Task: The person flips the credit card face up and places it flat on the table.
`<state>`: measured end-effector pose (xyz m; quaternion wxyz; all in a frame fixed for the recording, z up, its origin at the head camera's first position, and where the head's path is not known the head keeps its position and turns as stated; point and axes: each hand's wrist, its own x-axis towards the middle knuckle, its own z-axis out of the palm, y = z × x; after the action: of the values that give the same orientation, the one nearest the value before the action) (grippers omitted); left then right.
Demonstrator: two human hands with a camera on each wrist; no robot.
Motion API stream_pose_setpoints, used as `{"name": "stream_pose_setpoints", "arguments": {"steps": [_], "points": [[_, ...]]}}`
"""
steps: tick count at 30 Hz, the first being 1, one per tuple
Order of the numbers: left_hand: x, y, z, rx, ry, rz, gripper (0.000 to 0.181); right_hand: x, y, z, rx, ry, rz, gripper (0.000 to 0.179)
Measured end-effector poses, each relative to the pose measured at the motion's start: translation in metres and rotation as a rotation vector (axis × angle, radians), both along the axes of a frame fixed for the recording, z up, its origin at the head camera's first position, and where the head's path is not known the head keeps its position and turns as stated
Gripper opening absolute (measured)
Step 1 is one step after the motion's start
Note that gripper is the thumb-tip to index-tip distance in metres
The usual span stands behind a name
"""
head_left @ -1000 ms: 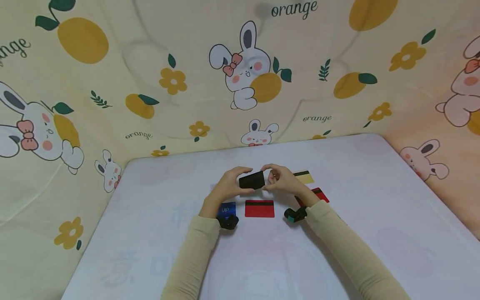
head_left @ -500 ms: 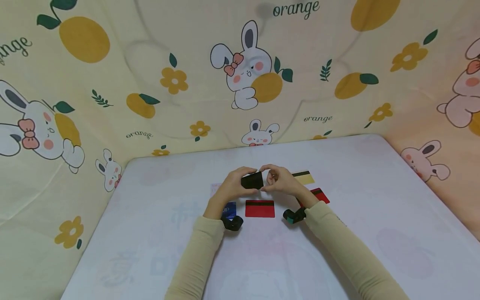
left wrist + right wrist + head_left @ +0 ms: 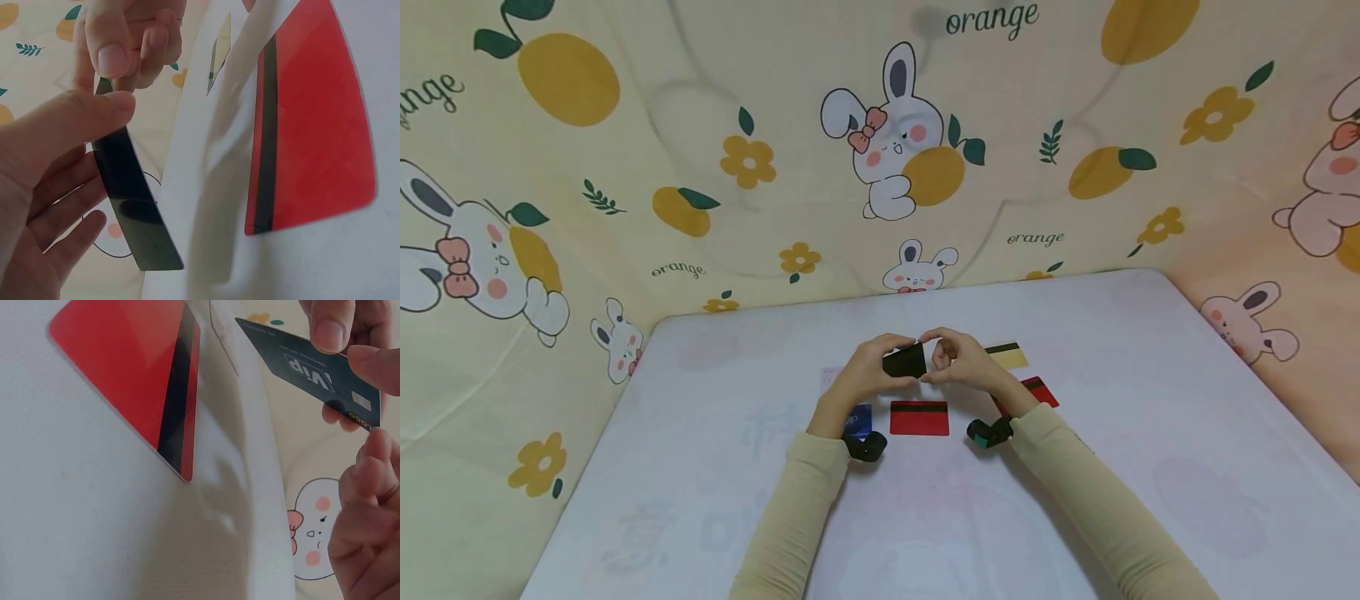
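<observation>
A black VIP card point(image 3: 905, 361) is held up over the table between both hands. My left hand point(image 3: 871, 367) pinches it near the middle, thumb on one face and fingers behind. At the card's right end, my right hand point(image 3: 962, 360) grips it between thumb and index finger, other fingers curled in. The right wrist view shows white VIP lettering and a chip on the card point(image 3: 312, 372); the left wrist view shows its plain dark side point(image 3: 134, 200). Below the hands lies a red card point(image 3: 919, 418) with a black stripe.
A blue VIP card point(image 3: 860, 417) lies partly under the left wrist, a pale card point(image 3: 830, 377) behind it. A gold striped card point(image 3: 1007, 356) and another red card point(image 3: 1041, 390) lie by the right hand. A patterned cloth backdrop point(image 3: 850, 250) rises behind the white table point(image 3: 700, 467).
The left hand has shifted slightly right with the black card, closer to the right hand, and covers more of the blue card. Over the last half second almost nothing moves.
</observation>
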<state>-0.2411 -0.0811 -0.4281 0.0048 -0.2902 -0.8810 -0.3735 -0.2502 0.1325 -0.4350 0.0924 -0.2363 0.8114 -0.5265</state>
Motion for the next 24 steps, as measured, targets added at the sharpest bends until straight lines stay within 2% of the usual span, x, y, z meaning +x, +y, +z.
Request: {"name": "stream_pose_setpoints", "arguments": {"steps": [5, 10, 13, 19, 24], "points": [[-0.001, -0.002, -0.002, 0.013, 0.000, 0.020, 0.057, 0.000, 0.001, -0.001, -0.052, -0.001, 0.009, 0.057], [-0.002, -0.004, -0.003, 0.053, 0.020, 0.029, 0.056, 0.000, 0.003, -0.003, -0.062, -0.038, -0.007, 0.057], [-0.002, -0.005, -0.003, 0.093, 0.034, 0.021, 0.055, -0.001, 0.003, -0.004, -0.081, -0.067, -0.002, 0.058], [-0.002, -0.006, -0.003, 0.176, 0.015, 0.001, 0.055, -0.002, 0.003, -0.010, -0.135, -0.113, 0.022, 0.061], [0.000, -0.006, -0.003, 0.228, 0.011, -0.003, 0.055, -0.001, 0.000, -0.013, -0.122, -0.128, 0.005, 0.062]]}}
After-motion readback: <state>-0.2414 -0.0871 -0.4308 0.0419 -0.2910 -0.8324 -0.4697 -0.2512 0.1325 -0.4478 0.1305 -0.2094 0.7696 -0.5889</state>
